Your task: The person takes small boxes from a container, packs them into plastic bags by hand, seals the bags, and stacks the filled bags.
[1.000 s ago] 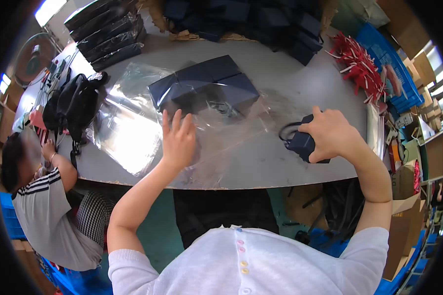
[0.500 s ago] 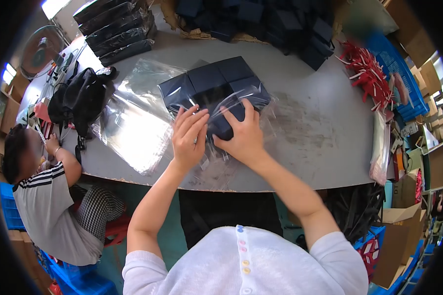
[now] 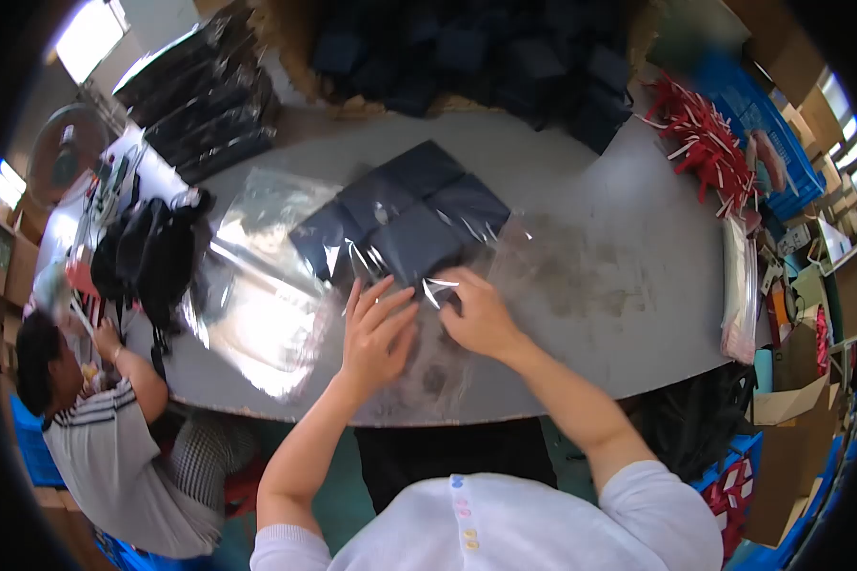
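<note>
Several dark blue boxes lie grouped side by side inside a clear plastic bag on the grey table. At the near side of the group is my left hand, its fingers spread on the plastic and holding nothing. Beside it, my right hand has its fingers curled at the bag's edge, near the closest box, pinching the film. More clear plastic bags lie flat and shiny to the left of the boxes.
A co-worker sits at the left. A black bag and wrapped black stacks stand on the left side. An open carton of dark boxes is at the back; red strips and a blue crate are right.
My right hand has come from the right with a dark blue box, which now sits among the others in the bag. It has since shifted to the bag's near edge.
</note>
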Demonstrator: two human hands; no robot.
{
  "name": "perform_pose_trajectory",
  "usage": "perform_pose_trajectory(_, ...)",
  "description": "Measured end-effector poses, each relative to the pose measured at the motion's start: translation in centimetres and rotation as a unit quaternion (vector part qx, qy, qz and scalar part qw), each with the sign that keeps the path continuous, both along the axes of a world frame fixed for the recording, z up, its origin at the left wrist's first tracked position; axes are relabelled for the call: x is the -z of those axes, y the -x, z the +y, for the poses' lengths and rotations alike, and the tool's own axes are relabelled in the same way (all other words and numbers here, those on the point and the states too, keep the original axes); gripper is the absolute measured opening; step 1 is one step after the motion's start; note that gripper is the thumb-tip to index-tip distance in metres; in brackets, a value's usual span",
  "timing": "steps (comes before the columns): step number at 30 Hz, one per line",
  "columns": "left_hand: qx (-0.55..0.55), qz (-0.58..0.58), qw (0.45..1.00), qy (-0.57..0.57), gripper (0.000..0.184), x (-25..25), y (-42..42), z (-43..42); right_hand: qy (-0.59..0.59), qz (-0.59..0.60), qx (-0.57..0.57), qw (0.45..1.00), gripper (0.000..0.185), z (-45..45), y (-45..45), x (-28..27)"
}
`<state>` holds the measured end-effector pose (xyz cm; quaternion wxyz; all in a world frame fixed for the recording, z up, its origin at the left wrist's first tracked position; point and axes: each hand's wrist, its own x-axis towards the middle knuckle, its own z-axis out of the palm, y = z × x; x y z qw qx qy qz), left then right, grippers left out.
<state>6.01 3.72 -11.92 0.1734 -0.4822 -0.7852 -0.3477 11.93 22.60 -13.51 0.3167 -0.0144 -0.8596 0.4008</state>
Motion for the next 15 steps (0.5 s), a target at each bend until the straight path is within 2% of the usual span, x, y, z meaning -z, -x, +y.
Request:
perform_pose_trajectory(1,0.012,0.01,1.0,-0.002,0.027,-1.6,0.0,-0.1,0.007,-0.076,-0.079,0.994,0.011,2.5,-0.3,-1.4)
perform_pose_trajectory(3,0.066,-0.043,0.996,-0.043,0.034,-4.4,0.7,0.7,-0.013,-0.06,-0.039,0.997,0.011,8.2,0.3,-4.4)
perform_pose_trajectory(5,0.084,-0.035,0.995,-0.046,0.036,-6.0,4.0,3.5,0.01,-0.052,0.048,0.997,0.013,14.3,3.7,-6.2)
perform_pose_trajectory(7,0.097,-0.032,0.994,-0.046,0.043,-7.4,8.6,8.2,-0.05,0.037,0.121,0.991,0.021,22.4,9.7,-4.3)
perform_pose_trajectory(8,0.095,-0.052,0.994,-0.036,0.052,-7.3,11.4,11.2,-0.115,0.059,0.157,0.979,0.033,24.8,12.4,-4.8)
perform_pose_trajectory(9,0.076,-0.07,0.995,-0.012,0.061,-6.8,14.6,14.4,-0.179,0.082,0.191,0.962,0.045,27.0,14.9,-5.7)
perform_pose_trajectory(10,0.056,-0.09,0.994,0.012,0.07,-6.1,17.7,17.7,-0.179,0.09,0.194,0.96,0.045,28.2,17.3,-6.7)
perform_pose_trajectory(12,-0.022,-0.015,1.0,0.003,0.094,-4.4,23.2,24.1,-0.232,0.059,0.21,0.948,0.076,28.8,21.8,-8.6)
perform_pose_trajectory(13,-0.093,-0.023,0.995,-0.027,0.104,-3.7,25.8,27.3,-0.232,0.064,0.21,0.948,0.076,29.0,23.5,-8.6)
perform_pose_trajectory(14,-0.164,-0.033,0.984,-0.056,0.114,-3.3,28.3,30.0,-0.251,-0.011,0.25,0.935,0.083,29.1,24.9,-8.4)
perform_pose_trajectory(15,-0.165,-0.03,0.984,-0.06,0.114,-3.3,30.7,32.2,-0.269,-0.085,0.288,0.915,0.09,29.3,26.0,-8.4)
